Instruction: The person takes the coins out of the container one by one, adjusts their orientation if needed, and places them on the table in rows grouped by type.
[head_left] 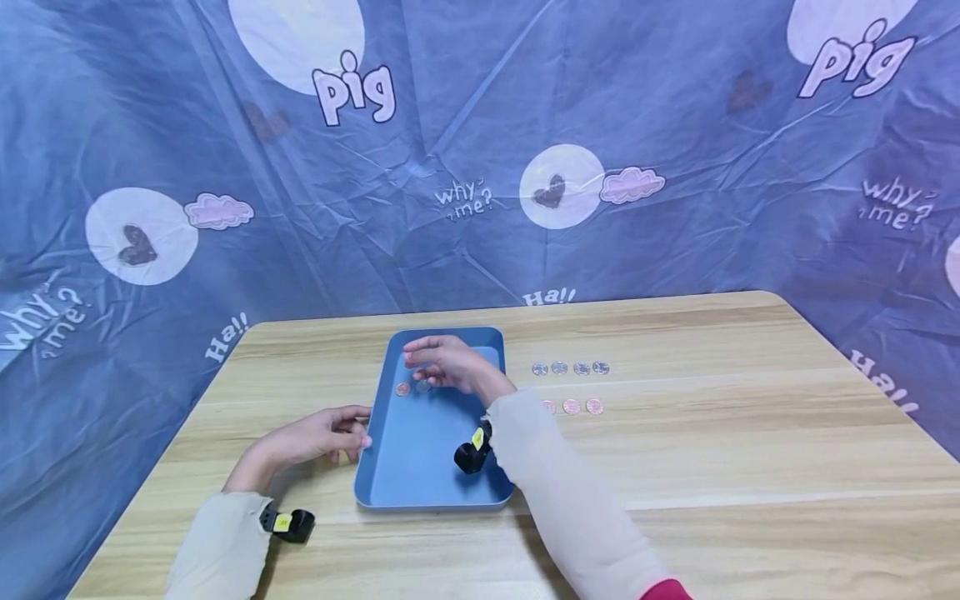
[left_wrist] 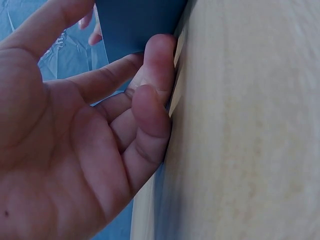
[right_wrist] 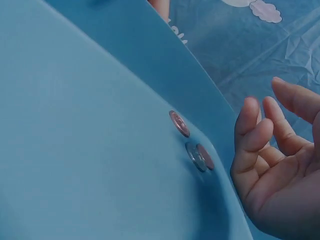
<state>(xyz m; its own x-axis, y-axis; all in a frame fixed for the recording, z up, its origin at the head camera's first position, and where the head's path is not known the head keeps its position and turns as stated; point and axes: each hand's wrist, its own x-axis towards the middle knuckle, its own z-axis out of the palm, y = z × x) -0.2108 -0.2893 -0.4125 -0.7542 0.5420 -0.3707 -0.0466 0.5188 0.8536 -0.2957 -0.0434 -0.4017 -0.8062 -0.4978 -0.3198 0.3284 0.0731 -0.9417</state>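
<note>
A blue rectangular tray (head_left: 431, 467) lies on the table. At its left wall, my left hand (head_left: 318, 435) touches the outside with its fingertips, the other fingers bent underneath. Over the tray's far half hovers my right hand (head_left: 450, 364), fingers loosely bent and nothing between them. Below its fingers, in the tray, lie a copper coin (right_wrist: 179, 124), a silver coin (right_wrist: 195, 156) and a second copper coin (right_wrist: 206, 156) partly behind the silver one. In the head view, the right hand's fingers overlap part of this group.
Right of the tray, a row of several silver coins (head_left: 559, 367) lies on the wooden table (head_left: 720, 417). Nearer to me is a row of copper coins (head_left: 572, 407), its left end partly hidden by the right sleeve (head_left: 566, 492). A patterned blue cloth (head_left: 420, 242) hangs behind the table.
</note>
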